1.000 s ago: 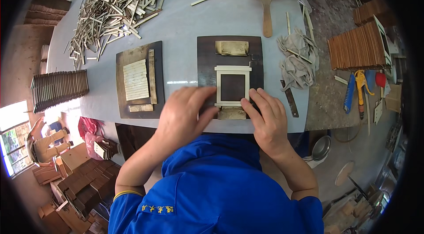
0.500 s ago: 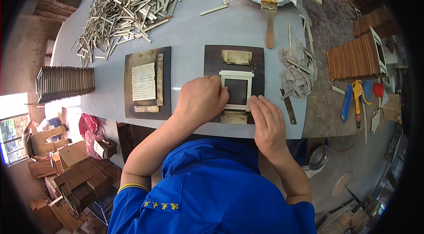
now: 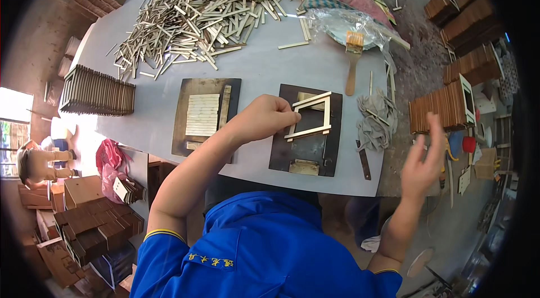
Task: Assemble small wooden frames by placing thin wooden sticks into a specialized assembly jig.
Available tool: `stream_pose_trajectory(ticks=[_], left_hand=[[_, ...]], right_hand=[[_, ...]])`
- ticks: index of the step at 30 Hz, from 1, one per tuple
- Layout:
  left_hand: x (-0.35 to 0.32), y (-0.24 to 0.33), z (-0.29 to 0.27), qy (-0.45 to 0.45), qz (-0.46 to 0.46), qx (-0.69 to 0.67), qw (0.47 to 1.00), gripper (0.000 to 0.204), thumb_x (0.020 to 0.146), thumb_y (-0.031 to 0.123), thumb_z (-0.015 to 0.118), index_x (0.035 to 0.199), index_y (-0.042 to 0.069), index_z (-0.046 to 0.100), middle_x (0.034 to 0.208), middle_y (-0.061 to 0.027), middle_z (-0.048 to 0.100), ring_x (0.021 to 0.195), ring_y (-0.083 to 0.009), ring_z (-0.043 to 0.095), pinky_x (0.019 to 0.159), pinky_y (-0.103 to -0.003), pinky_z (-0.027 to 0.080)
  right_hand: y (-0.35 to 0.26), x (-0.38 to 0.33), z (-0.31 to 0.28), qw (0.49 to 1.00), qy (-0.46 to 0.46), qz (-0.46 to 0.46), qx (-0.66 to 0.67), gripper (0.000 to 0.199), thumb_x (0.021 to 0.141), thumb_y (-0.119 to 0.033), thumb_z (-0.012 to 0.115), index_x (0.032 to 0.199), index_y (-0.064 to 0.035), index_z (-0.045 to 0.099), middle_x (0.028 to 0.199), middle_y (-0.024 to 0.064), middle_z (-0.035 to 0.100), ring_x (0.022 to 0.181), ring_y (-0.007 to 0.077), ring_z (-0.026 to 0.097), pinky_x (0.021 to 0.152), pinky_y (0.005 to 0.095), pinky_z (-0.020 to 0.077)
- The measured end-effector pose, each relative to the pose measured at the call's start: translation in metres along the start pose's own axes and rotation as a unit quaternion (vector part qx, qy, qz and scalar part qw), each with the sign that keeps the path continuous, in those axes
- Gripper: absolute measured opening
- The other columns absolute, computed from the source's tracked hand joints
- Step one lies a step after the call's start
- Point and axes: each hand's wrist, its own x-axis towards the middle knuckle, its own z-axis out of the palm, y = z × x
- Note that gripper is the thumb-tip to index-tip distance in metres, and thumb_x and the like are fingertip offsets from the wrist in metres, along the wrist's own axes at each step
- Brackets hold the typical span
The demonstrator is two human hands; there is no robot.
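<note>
My left hand (image 3: 265,118) pinches the left side of a small rectangular frame (image 3: 309,132) of pale wooden strips. The frame is tilted and held over a dark jig board (image 3: 280,154), which has light wooden blocks at its far and near ends. Off to the right, my right hand (image 3: 423,163) is raised with its fingers apart, holding nothing. It appears nearest to a long stack of thin brown wooden frames (image 3: 436,111) with a pale one at its end. Left of the jig, a second board (image 3: 188,91) bears a row of pale strips (image 3: 202,115).
A big heap of loose strips (image 3: 219,14) covers the table's far side. A brush (image 3: 352,70), plastic wrap (image 3: 332,19), a crumpled rag (image 3: 376,123) and a dark metal strip (image 3: 364,162) lie to the right. Another frame stack (image 3: 98,92) stands at the left.
My left hand has lifted the frame off the jig board and tilted it. My right hand has let go and swung out to the right, opening. The whole view has shifted.
</note>
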Motion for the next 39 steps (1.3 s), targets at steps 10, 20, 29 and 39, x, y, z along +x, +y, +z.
stream_pose_trajectory(ticks=[10, 20, 29, 39], left_hand=[[-0.016, -0.006, -0.024, -0.023, -0.005, -0.040, 0.999, 0.029, 0.096, 0.025, 0.069, 0.074, 0.005, 0.069, 0.064, -0.0029, 0.060, 0.057, -0.0104, 0.050, 0.055, -0.023, 0.041], [-0.028, -0.031, -0.043, -0.041, 0.013, -0.147, 0.988, 0.029, 0.096, 0.023, 0.068, 0.075, 0.004, 0.069, 0.062, -0.0007, 0.057, 0.055, -0.0082, 0.047, 0.051, -0.021, 0.037], [-0.036, -0.044, -0.052, -0.073, 0.005, -0.234, 0.970, 0.028, 0.096, 0.021, 0.062, 0.074, 0.005, 0.069, 0.061, -0.0013, 0.058, 0.051, -0.0073, 0.047, 0.049, -0.020, 0.035], [-0.031, -0.056, -0.051, -0.087, -0.012, -0.289, 0.953, 0.028, 0.095, 0.021, 0.058, 0.074, 0.005, 0.068, 0.060, -0.0026, 0.059, 0.050, -0.0080, 0.049, 0.047, -0.019, 0.036]], right_hand=[[0.076, 0.061, -0.039, 0.975, 0.061, -0.010, -0.215, 0.037, 0.105, -0.006, 0.061, 0.141, -0.0026, 0.063, 0.139, 0.0138, 0.068, 0.121, 0.0324, 0.068, 0.103, 0.0421, 0.0536], [0.144, 0.051, -0.021, 0.970, -0.033, 0.050, -0.235, 0.030, 0.111, -0.019, 0.056, 0.131, -0.0033, 0.071, 0.134, 0.0106, 0.071, 0.119, 0.0308, 0.067, 0.100, 0.0399, 0.0548], [0.154, 0.062, -0.016, 0.967, -0.013, 0.083, -0.240, 0.027, 0.109, -0.014, 0.057, 0.129, -0.0044, 0.072, 0.126, 0.0077, 0.073, 0.111, 0.0292, 0.070, 0.095, 0.0398, 0.0564], [0.060, 0.049, 0.000, 0.982, 0.066, -0.059, -0.167, 0.033, 0.095, 0.005, 0.066, 0.125, -0.0065, 0.074, 0.118, 0.0086, 0.073, 0.102, 0.0272, 0.068, 0.092, 0.0418, 0.0548]])
